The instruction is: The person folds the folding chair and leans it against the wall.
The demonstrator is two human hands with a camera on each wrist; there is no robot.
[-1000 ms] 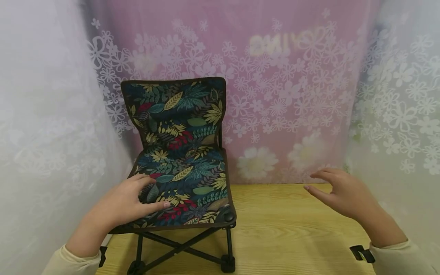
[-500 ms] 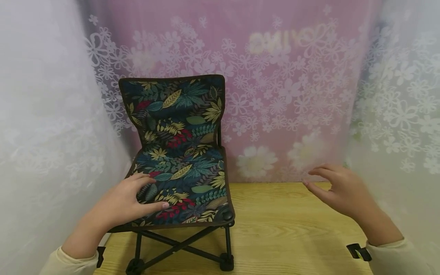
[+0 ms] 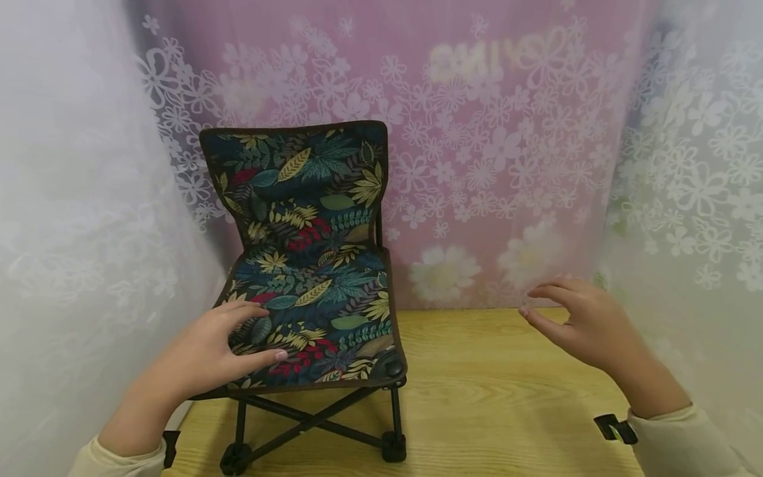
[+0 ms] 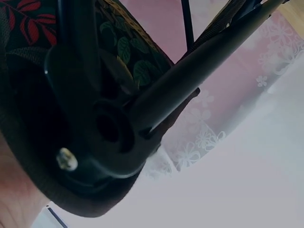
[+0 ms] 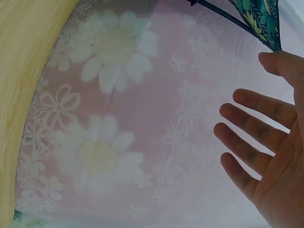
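A small folding chair (image 3: 310, 265) with dark leaf-print fabric and a black frame stands on the wooden table (image 3: 495, 411) at the left. My left hand (image 3: 223, 344) rests flat on the front left of its seat, fingers spread. The left wrist view shows the underside of the chair seat (image 4: 118, 42) and a black frame joint (image 4: 107, 137) close up. My right hand (image 3: 575, 318) hovers over the table to the right of the chair, fingers relaxed and apart, holding nothing. In the right wrist view, that right hand (image 5: 266, 152) is spread before the curtain.
A pink curtain with white flowers (image 3: 495, 165) hangs behind the table. White floral curtains close in at the left (image 3: 77, 232) and right (image 3: 697, 199). Bare wood lies between the chair and my right hand.
The view has shifted slightly, so the chair sits a little higher in the frame. My right hand has drifted a little left and farther back. The left hand stays on the seat.
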